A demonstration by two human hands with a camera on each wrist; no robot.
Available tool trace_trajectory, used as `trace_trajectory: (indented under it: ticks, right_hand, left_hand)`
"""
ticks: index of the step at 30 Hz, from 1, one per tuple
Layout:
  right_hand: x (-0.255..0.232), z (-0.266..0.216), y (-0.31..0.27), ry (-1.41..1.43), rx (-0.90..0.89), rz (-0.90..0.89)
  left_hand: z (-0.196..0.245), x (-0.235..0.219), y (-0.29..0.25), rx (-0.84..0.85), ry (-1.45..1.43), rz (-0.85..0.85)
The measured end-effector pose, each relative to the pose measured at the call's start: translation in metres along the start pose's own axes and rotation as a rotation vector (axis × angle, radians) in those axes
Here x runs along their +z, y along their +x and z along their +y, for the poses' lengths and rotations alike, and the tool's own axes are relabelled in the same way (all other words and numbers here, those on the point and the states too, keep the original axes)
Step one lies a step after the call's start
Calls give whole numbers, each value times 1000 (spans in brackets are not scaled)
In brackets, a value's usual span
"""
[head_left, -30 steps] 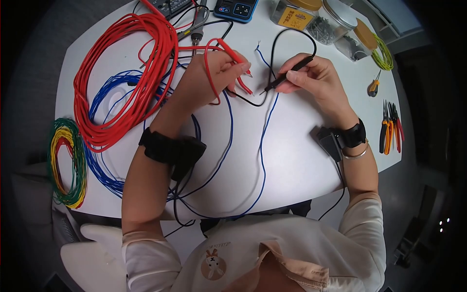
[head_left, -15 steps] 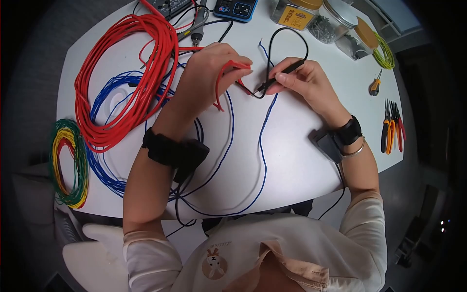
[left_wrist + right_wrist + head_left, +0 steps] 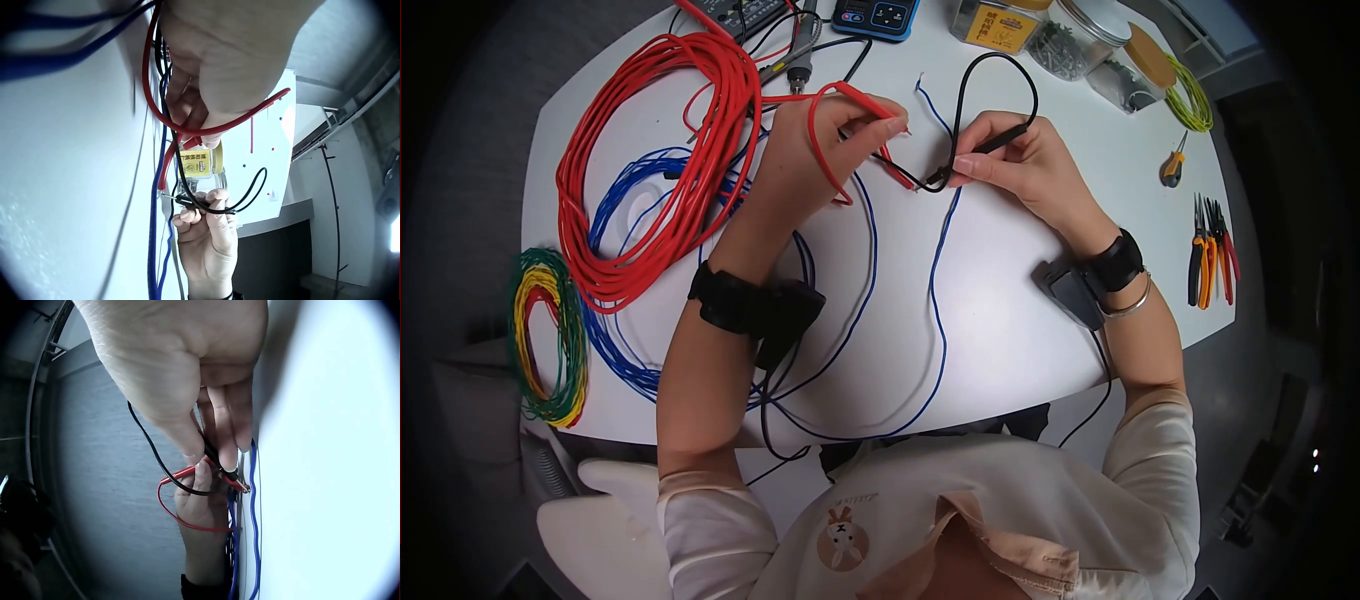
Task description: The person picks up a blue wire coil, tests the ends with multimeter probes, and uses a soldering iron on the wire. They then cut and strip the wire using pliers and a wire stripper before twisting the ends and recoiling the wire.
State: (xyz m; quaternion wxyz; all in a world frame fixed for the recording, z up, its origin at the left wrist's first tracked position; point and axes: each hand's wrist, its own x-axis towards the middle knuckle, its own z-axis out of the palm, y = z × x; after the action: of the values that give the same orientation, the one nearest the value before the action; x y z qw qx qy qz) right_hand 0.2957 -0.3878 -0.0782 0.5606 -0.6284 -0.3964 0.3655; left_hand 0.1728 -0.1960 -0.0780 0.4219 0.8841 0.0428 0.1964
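Observation:
My left hand [image 3: 815, 155] grips a red test probe [image 3: 860, 98] with its lead looped over the wrist side, along with the end of a thick red wire [image 3: 897, 174]. Opposite it, my right hand [image 3: 1030, 170] pinches a black test probe [image 3: 1002, 138] between thumb and fingers. In the left wrist view the probe's metal tip [image 3: 167, 195] is right at the cut end of the red wire [image 3: 164, 178]. The right wrist view has the black probe [image 3: 214, 456] pointing at bare copper beside the left hand [image 3: 203, 500]. A blue wire [image 3: 943, 340] runs beneath both hands.
A big red wire coil [image 3: 585, 170] lies left over a blue coil [image 3: 615, 350], near a green and yellow bundle [image 3: 572, 360]. At the back stand a blue-edged meter [image 3: 875, 15] and jars [image 3: 1068, 45]. Pliers [image 3: 1200, 265] and a screwdriver [image 3: 1172, 170] lie right.
The black probe's tip has moved left and down to the red wire's end. My left hand rolled over and back with the red probe. Both hands keep their holds.

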Motion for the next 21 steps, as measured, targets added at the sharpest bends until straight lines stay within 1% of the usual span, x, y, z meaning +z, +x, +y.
trace_trajectory:
  ticks: [6, 9, 12, 15, 18, 21]
  right_hand:
    - [-1, 1, 1, 14, 10, -14]
    - [-1, 1, 1, 19, 3, -11]
    - [-1, 2, 1, 0, 8, -2]
    - [0, 1, 1, 4, 20, 10]
    - [-1, 4, 2, 31, 14, 3]
    - [1, 1, 3, 33, 39, 0]
  left_hand:
    - [-3, 2, 1, -40, -52, -12]
    - [-11, 4, 2, -71, -63, -51]
    - [-11, 5, 2, -109, -88, -45]
    - [-4, 9, 3, -102, -141, 58]
    - [-6, 5, 5, 58, 40, 39]
    - [-1, 2, 11, 260, 164, 201]
